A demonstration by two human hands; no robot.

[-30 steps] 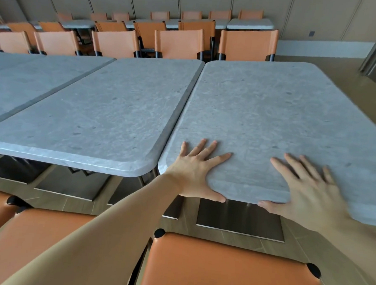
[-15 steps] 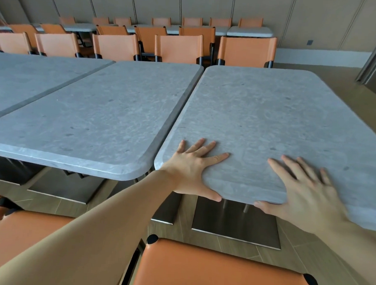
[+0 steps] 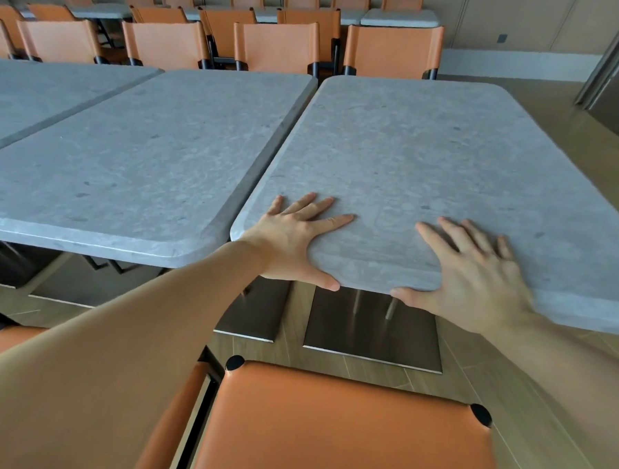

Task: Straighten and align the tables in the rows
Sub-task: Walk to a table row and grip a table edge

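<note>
Two grey stone-look tables stand side by side in front of me, the left table (image 3: 132, 160) and the right table (image 3: 430, 161), with a narrow gap between their long edges. Both my hands lie on the near end of the right table. My left hand (image 3: 293, 240) rests flat by its near left corner, fingers spread on top, thumb along the front edge. My right hand (image 3: 474, 275) presses flat a little further right, thumb over the edge too; it is slightly blurred. A third table (image 3: 39, 91) adjoins at far left.
An orange chair seat (image 3: 344, 433) sits right below me, another orange chair (image 3: 4, 344) at lower left. Metal base plates (image 3: 371, 330) stand on the wooden floor under the tables. Orange chairs (image 3: 275, 46) line the far side, with more tables behind. Open floor (image 3: 576, 115) lies right.
Both hands stay flat on the right table. Its near left corner now sits further from me than the left table's corner. My view has moved closer and higher.
</note>
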